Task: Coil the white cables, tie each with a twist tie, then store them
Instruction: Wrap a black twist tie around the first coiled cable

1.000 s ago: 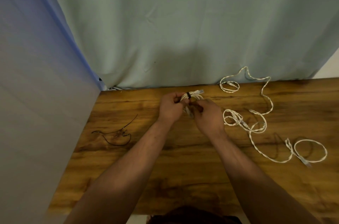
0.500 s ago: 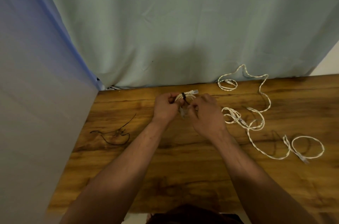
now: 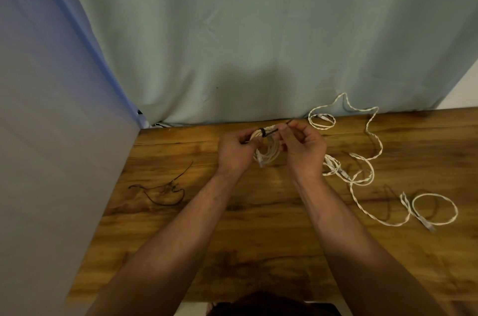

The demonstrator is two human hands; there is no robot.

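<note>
A: Quick one. Hands?
B: Left hand (image 3: 234, 150) has its fingers curled round the coil (image 3: 269, 154), clamping the turns. Right hand (image 3: 304, 150) pinches the free tail of the black twist tie (image 3: 263, 132) between thumb and forefinger. Its other fingers are loosely bent, with nothing else in them.
A: Where's the coil?
B: Between both hands, at 12 o'clock on the table (image 3: 258, 233), near the far edge. Can't tell if it touches the wood. The tie wraps the coil's top, its own 12.
A: Step?
B: Tying, I'd say. The wrap looks on, but the tail isn't twisted off yet.
A: How to do it well?
B: My call: the left hand squeezes the turns right beside the tie so they don't spring apart. The right pulls the tail snug, then twists it close to the bundle. It's thin wire, so pinch near the wrap, not out at the tip. A connector end hangs at the coil's 6 and is worth tucking in.
A: What's left?
B: A loose white cable (image 3: 362, 178) sprawls from 1 to 3 o'clock, uncoiled, its far loop lying against the curtain. Can't tell if it's one cable or several. Spare ties (image 3: 160, 190) lie at 9 o'clock, well apart from the hands.
A: Surface, room?
B: Wood-grain top with dark streaks. A pale green curtain (image 3: 258, 44) hangs along the far edge, and a grey panel (image 3: 51, 160) closes the left side. No storage box in view.
</note>
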